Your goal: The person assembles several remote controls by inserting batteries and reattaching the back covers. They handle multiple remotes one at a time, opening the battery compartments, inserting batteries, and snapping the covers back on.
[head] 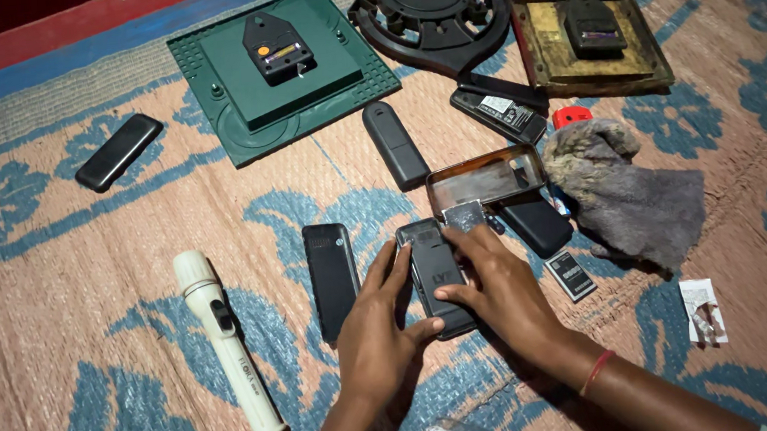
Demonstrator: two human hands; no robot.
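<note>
Both of my hands hold a small dark mobile phone (433, 274) lying back-up on the woven mat (61, 295). My left hand (376, 330) grips its left side and lower end, thumb under the bottom edge. My right hand (496, 281) covers its right side, fingers resting on the back. A black phone back cover (331, 279) lies just left of my left hand. A flat battery (571, 275) lies right of my right hand.
A white torch (225, 342) lies at the left. Beyond the hands sit an open metal tin (486, 178), a grey cloth (619, 190), several dark handsets, and three upturned wall clocks: green square (285, 68), black round (432, 16), brown square (593, 44). A small plastic packet (703, 311) lies right.
</note>
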